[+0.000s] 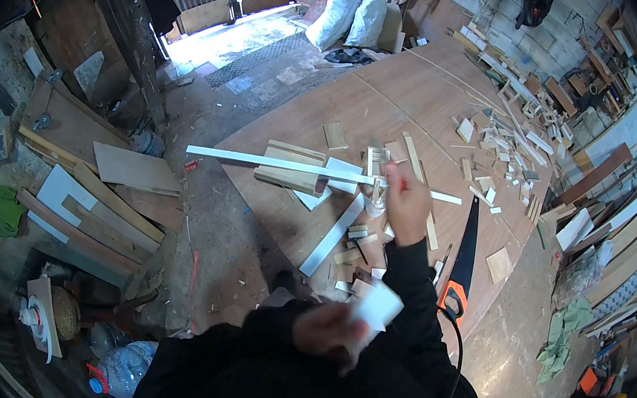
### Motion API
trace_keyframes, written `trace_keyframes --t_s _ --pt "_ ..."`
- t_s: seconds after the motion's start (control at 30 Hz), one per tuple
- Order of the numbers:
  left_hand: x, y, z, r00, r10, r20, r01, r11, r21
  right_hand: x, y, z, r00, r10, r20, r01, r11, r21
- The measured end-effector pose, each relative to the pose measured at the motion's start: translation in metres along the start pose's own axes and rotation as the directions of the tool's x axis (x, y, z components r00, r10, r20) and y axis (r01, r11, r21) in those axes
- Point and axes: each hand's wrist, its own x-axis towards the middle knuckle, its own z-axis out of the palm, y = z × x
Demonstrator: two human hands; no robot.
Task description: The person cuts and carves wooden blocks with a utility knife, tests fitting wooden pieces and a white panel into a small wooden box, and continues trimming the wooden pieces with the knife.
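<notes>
Low in front of my body, my left hand (327, 330) is closed on a white flat piece (378, 306), both smeared a little by motion. My right hand (408, 203) is over the table with its fingers drawn together; whatever is between them is too small or hidden to name. Beside its fingertips lie the end of a long white strip (275, 163), a small wooden frame-like block (376, 161) and a small clear container (374, 207). The strip rests across some stacked wooden boards (290, 174) and sticks out past the table's left edge.
A handsaw with an orange handle (455, 297) lies at the right of the brown wooden table (426, 78). Wood offcuts (501, 145) are heaped at the far right. Another white strip (332, 234) lies nearer. Boards (97, 213) lean at left, with a large clear bottle (125, 369) below.
</notes>
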Motion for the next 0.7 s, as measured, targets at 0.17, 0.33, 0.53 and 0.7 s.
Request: trace_keyframes --t_s 0.17,0.33,0.53,0.7 --pt "0.02 0.021 -0.039 0.978 0.158 -0.137 -0.177 0.974 -0.14 -0.014 0.0 -0.026 0.991 -0.132 0.033 0.112 0.928 0.355" --pt "0.03 0.029 -0.045 0.926 0.261 -0.272 -0.342 0.886 -0.313 -0.043 -0.021 -0.02 0.838 -0.496 0.227 0.387 0.834 0.394" --pt "0.028 0.023 -0.048 0.94 0.328 -0.095 -0.341 0.899 -0.275 -0.043 -0.031 -0.016 0.818 -0.504 0.278 0.399 0.845 0.356" --pt "0.022 0.022 -0.051 0.96 0.269 -0.078 -0.28 0.914 -0.293 -0.043 -0.028 -0.014 0.814 -0.518 0.263 0.427 0.84 0.335"
